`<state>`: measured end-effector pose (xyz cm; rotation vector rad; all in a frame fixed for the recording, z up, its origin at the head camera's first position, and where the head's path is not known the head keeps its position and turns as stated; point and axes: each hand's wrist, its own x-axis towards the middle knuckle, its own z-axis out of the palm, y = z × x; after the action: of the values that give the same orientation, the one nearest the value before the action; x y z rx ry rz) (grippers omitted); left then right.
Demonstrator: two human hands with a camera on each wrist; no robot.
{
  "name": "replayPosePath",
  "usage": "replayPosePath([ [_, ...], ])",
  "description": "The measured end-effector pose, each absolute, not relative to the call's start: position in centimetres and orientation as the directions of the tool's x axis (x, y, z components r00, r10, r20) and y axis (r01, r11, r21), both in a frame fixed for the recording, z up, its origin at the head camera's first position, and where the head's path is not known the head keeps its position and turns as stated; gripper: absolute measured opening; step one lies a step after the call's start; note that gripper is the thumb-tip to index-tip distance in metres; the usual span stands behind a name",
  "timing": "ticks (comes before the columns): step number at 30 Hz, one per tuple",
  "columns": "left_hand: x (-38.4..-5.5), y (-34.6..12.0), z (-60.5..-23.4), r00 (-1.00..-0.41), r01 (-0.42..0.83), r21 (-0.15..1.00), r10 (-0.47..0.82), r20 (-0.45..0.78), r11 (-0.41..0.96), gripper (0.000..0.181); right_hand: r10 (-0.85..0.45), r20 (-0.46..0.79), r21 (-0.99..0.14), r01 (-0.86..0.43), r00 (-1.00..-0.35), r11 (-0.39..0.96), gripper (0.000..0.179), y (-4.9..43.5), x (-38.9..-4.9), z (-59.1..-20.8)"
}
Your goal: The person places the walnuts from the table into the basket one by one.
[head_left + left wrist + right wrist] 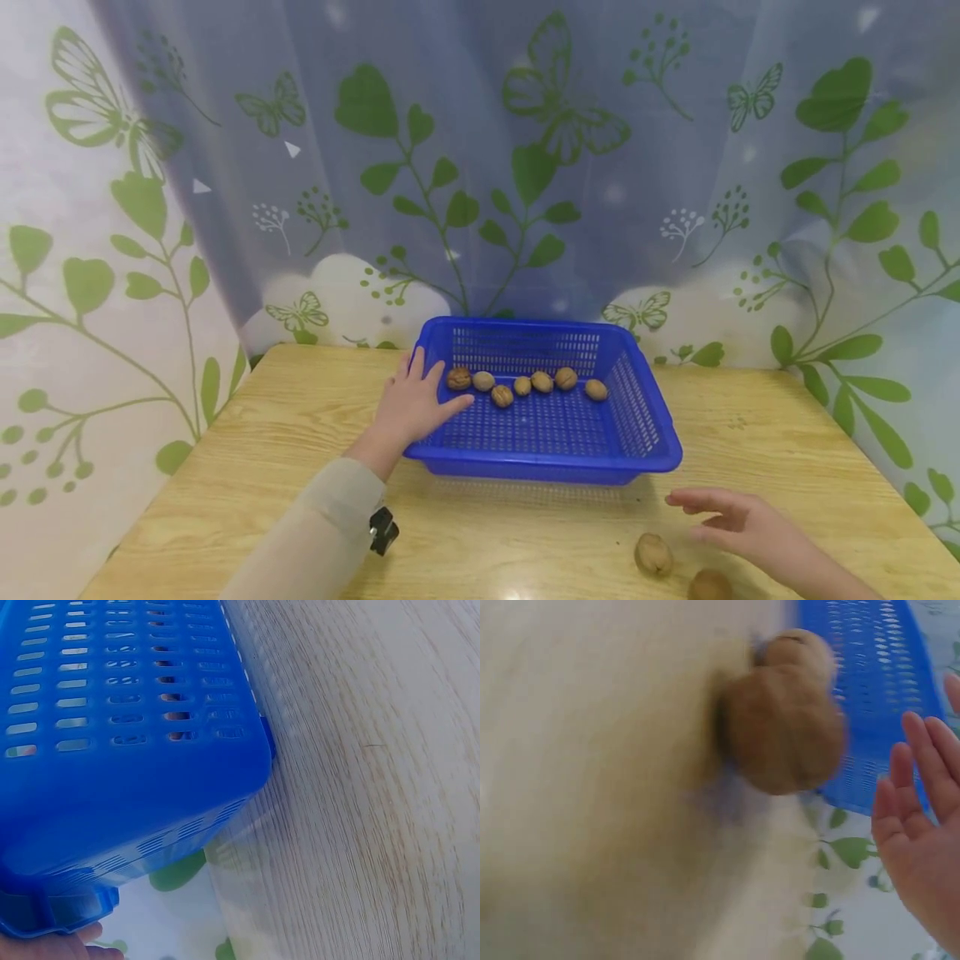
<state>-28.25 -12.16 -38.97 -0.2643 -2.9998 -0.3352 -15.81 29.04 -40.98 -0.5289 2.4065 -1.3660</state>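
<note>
Blue plastic basket (pixel 637 417) holds a row of seven walnuts (pixel 522 384) just beyond the left hand (pixel 412 406), whose straight fingers rest over its left rim. The right hand (pixel 738 523) hovers flat, fingers extended, holding nothing; two loose walnuts (pixel 653 554) lie just beside its fingers.

Light wooden table (pixel 262 467) carrying a blue basket (pixel 645 433) toward the back, and two walnuts (pixel 654 554) loose at the front, the nearer one (pixel 708 586) partly cut off
</note>
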Motion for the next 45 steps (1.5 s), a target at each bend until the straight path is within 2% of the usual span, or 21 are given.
replayPosePath([
  [2, -28.4, -12.2, -39.1, -0.978, 0.184, 0.210, 0.158, 0.134, 0.960, 0.087, -0.551, -0.137, -0.870, -0.166, -0.823, 0.464, 0.037, 29.0, -16.0, -41.7],
  [6, -28.4, -12.1, -39.1, -0.977, 0.186, 0.209, 0.160, 0.138, 0.960, 0.086, -0.600, -0.230, -0.865, -0.122, -0.766, 0.487, 0.037, 28.7, -16.0, -42.9],
  [9, -28.4, -12.1, -39.1, -0.979, 0.182, 0.206, 0.158, 0.130, 0.962, 0.086, -0.625, -0.192, -0.858, -0.180, -0.756, 0.481, 0.040, 28.4, -16.0, -43.5],
  [15, -28.4, -12.1, -39.1, -0.981, 0.173, 0.201, 0.150, 0.124, 0.964, 0.087, -0.634, -0.105, -0.794, -0.319, -0.766, 0.517, 0.043, 28.1, -16.5, -44.2],
  [23, -28.4, -12.0, -38.9, -0.980, 0.179, 0.202, 0.156, 0.124, 0.963, 0.087, -0.573, -0.241, -0.780, -0.195, -0.784, 0.594, 0.039, 27.6, -16.1, -43.8],
  [27, -28.3, -12.1, -39.0, -0.982, 0.169, 0.201, 0.148, 0.114, 0.965, 0.090, -0.579, -0.223, -0.765, -0.227, -0.784, 0.602, 0.036, 27.2, -16.0, -43.7],
  [34, -28.4, -12.2, -39.2, -0.982, 0.171, 0.204, 0.149, 0.117, 0.964, 0.091, -0.563, -0.100, -0.714, -0.336, -0.820, 0.615, 0.040, 27.2, -15.8, -42.4],
  [41, -28.5, -12.2, -39.3, -0.982, 0.163, 0.200, 0.140, 0.123, 0.966, 0.088, -0.498, -0.049, -0.703, -0.324, -0.866, 0.633, 0.039, 26.9, -15.2, -39.3],
  [45, -28.5, -12.1, -39.4, -0.983, 0.166, 0.204, 0.145, 0.114, 0.965, 0.088, -0.482, 0.002, -0.732, -0.330, -0.876, 0.596, 0.037, 26.8, -15.2, -37.4],
])
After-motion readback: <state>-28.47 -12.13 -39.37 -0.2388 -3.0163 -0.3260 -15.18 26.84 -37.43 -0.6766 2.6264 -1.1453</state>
